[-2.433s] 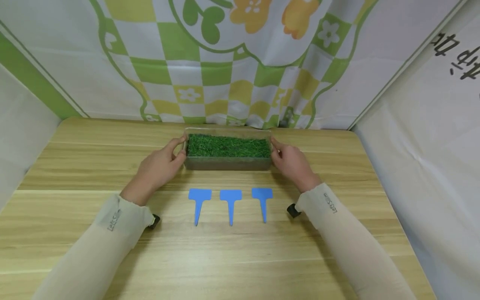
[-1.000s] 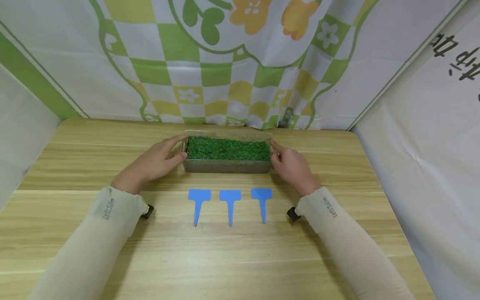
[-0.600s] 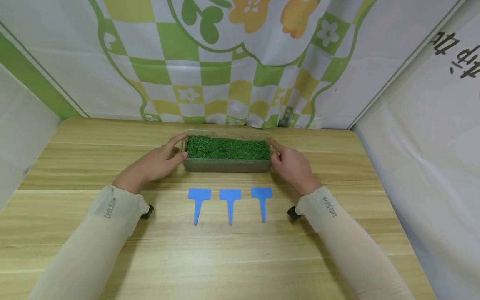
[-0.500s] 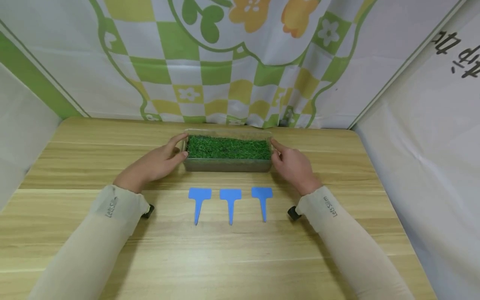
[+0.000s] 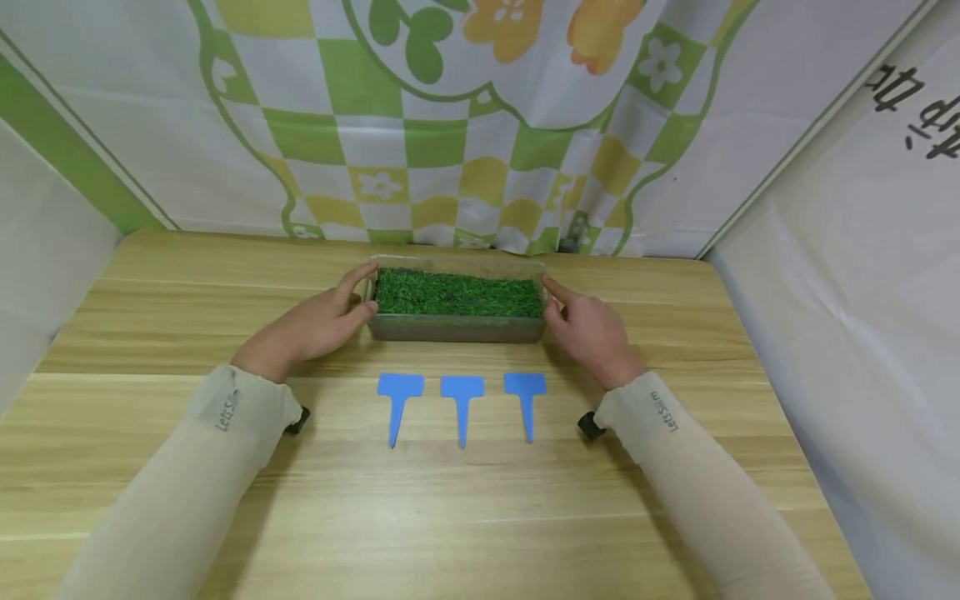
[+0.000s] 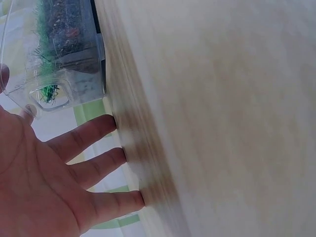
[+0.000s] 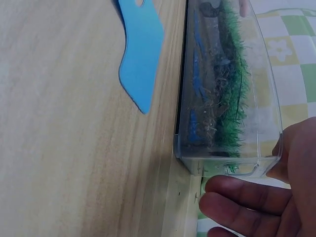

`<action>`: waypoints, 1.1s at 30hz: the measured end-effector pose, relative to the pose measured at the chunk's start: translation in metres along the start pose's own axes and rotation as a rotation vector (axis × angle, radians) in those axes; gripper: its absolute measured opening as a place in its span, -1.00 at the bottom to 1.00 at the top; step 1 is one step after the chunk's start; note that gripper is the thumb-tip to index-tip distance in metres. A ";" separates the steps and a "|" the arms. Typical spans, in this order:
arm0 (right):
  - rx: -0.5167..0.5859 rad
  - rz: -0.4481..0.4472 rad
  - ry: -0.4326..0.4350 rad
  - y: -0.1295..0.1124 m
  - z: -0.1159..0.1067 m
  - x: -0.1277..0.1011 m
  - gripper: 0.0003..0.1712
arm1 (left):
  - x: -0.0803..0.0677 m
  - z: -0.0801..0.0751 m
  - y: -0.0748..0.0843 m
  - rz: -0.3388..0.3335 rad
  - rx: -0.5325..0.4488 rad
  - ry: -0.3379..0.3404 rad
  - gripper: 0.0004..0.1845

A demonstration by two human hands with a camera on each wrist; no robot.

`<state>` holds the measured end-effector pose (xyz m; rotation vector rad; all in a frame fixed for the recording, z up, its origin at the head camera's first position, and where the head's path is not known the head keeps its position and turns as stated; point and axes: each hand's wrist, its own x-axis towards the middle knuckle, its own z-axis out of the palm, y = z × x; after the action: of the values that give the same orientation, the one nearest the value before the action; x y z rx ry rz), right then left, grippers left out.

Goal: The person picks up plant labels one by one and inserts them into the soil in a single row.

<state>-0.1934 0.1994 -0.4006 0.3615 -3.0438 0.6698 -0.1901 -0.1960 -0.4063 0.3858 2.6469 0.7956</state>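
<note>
A clear tray of green turf sits toward the back of the wooden table. The left hand and right hand rest against its ends, grip relaxed, fingers loosely extended. Three blue plant tags lie just in front.

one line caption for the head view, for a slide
Both hands at the ends of a clear grass-filled box; three blue tags in front.

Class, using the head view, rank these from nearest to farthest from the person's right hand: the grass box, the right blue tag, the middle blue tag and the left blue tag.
From the right hand:
1. Grass box, touched at its right end.
2. Right blue tag, just in front of the box.
3. Middle blue tag, centre of the row.
4. Left blue tag, far end of the row.
</note>
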 end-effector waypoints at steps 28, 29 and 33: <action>-0.156 -0.624 0.171 -0.016 -0.007 -0.032 -0.80 | 0.001 0.001 -0.003 0.012 -0.044 -0.007 -0.30; -0.149 -0.642 0.138 -0.016 -0.006 -0.034 -0.81 | 0.001 0.001 -0.003 0.013 -0.043 -0.006 -0.29; -0.136 -0.616 -0.020 -0.016 -0.003 -0.043 -0.78 | 0.001 0.001 -0.003 0.016 -0.039 -0.005 -0.29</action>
<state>-0.1482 0.1963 -0.3939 1.2237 -2.7213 0.4118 -0.1907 -0.1974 -0.4086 0.3987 2.6226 0.8481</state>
